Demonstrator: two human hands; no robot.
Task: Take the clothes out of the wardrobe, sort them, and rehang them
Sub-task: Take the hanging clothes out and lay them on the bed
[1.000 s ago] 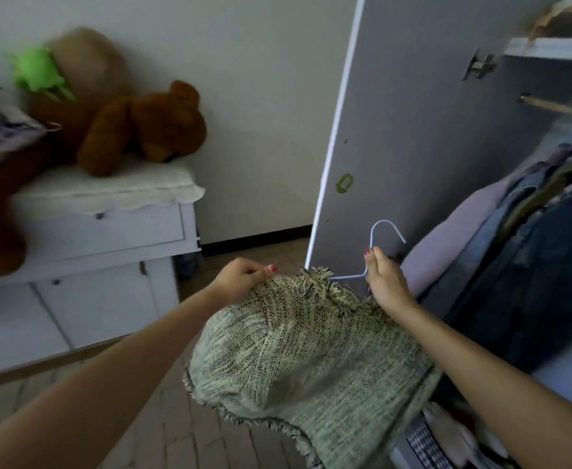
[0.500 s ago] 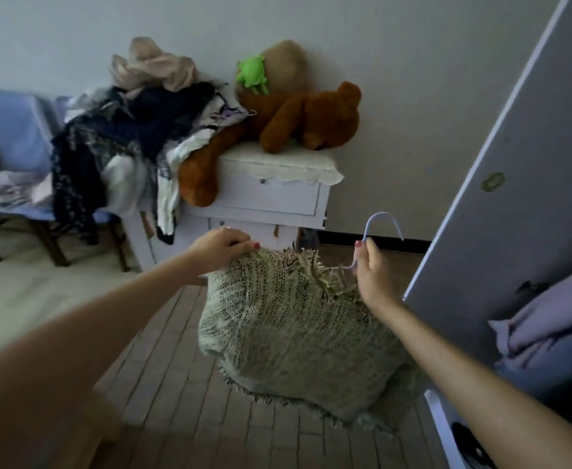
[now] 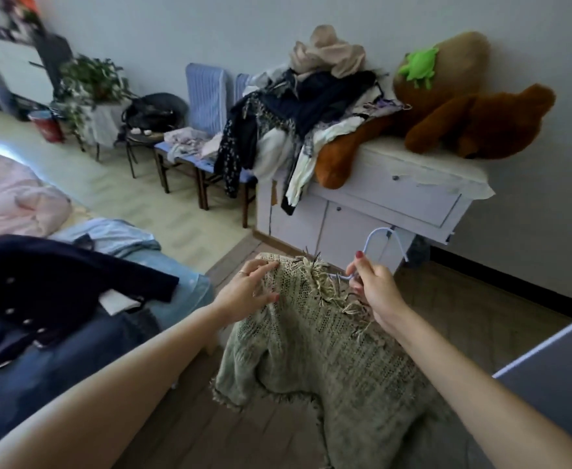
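1. Your right hand pinches the hanger; your left hand grips the shoulder of the green knit top on it.
2. Sorting is underway: clothes lie on the bed at your left.
3. Bare floor lies ahead; a pile crowds the dresser, so rehanging remains.

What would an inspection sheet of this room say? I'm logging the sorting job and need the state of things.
Surface: brown wood-plank floor; bed with pink quilt.
Job's things: green fringed knit top on pale blue wire hanger.
Clutter: heap of mixed clothes on white drawer cabinet; brown teddy bear; navy buttoned jacket on bed.
Hands: left hand pinches the top's shoulder; right hand grips the hanger.
Cables: nothing seen.
Surroundings: blue-cushioned wooden chairs, potted plant.
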